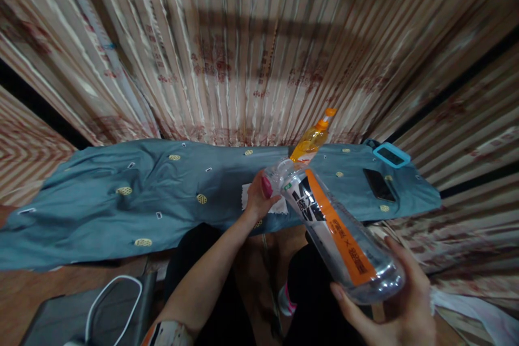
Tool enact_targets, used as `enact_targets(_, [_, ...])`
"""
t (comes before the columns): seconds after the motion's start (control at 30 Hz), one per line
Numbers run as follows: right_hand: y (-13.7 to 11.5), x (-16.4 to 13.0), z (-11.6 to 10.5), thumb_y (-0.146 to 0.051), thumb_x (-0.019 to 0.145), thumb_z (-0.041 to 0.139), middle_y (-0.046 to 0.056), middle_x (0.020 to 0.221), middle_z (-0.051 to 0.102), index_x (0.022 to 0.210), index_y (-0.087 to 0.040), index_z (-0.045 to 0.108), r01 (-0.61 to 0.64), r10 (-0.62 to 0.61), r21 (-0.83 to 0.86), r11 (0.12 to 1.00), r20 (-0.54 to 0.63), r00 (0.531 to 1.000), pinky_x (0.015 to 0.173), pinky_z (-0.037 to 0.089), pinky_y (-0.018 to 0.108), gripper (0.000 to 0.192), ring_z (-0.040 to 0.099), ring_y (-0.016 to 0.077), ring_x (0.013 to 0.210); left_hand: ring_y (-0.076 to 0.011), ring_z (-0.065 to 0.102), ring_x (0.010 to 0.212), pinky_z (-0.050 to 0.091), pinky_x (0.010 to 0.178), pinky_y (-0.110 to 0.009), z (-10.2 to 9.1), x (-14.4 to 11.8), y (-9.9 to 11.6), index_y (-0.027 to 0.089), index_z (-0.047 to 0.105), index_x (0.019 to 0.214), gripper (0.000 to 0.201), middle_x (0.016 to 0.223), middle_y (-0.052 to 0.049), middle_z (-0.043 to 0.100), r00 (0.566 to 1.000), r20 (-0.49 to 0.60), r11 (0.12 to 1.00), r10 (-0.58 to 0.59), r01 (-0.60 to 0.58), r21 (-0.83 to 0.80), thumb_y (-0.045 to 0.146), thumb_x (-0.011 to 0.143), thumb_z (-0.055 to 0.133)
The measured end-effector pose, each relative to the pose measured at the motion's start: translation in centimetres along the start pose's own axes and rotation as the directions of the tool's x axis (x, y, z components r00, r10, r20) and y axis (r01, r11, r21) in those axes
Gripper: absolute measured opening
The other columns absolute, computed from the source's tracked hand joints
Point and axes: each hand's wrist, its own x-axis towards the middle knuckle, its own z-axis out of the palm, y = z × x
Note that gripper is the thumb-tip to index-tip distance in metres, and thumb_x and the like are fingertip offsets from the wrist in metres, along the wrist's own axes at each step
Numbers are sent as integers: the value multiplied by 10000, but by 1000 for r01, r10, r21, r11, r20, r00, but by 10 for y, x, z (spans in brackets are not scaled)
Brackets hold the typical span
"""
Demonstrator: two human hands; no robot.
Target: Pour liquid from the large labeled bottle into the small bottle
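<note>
My right hand [395,303] grips the base of a clear plastic bottle [336,230] with an orange and black label, tilted with its neck pointing away from me. My left hand [259,197] is at the bottle's neck, fingers closed around the mouth or cap; the cap itself is hidden. Beyond the neck a yellow bottle [310,141] with an orange spout leans on a blue-grey cloth [154,189]. A white wipe [279,206] lies on the cloth under my left hand.
A black phone [378,184] and a device in a blue case [391,154] lie on the cloth at the right. Striped curtains [243,48] hang behind. A white cable [113,303] loops over a grey thing at bottom left. My dark-trousered legs are below.
</note>
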Motion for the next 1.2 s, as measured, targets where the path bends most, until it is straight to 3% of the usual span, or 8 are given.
enact_targets(0.57, [-21,-4,5,-523,695,890,154,1544,512,1595,-257,370,-174,174,60,983,-7,985,1028,562,524,1073,608,342,1294,-362,567,1429,411,1232,-587,1,0,-7,244,485,1477,936,1481,-143,626,1000,10,1000,-25,25,-4,267,643,910])
enact_targets(0.93, [1,-2,-1,-474,678,905,154,1550,509,1596,-270,389,2,-2,-12,1000,-1,1000,889,619,444,1073,652,320,1223,-364,566,1427,408,1235,-587,1,0,-7,235,493,1479,929,1516,-159,600,999,16,999,-43,43,11,275,650,909])
enact_targets(1.2, [-12,7,-1,-477,729,882,135,1562,496,1619,-269,364,144,-147,-109,984,-17,989,823,593,323,1051,655,251,1185,-358,580,1412,423,1228,-584,2,1,-10,246,481,1488,937,1498,-140,613,999,-1,999,-34,34,18,255,649,898])
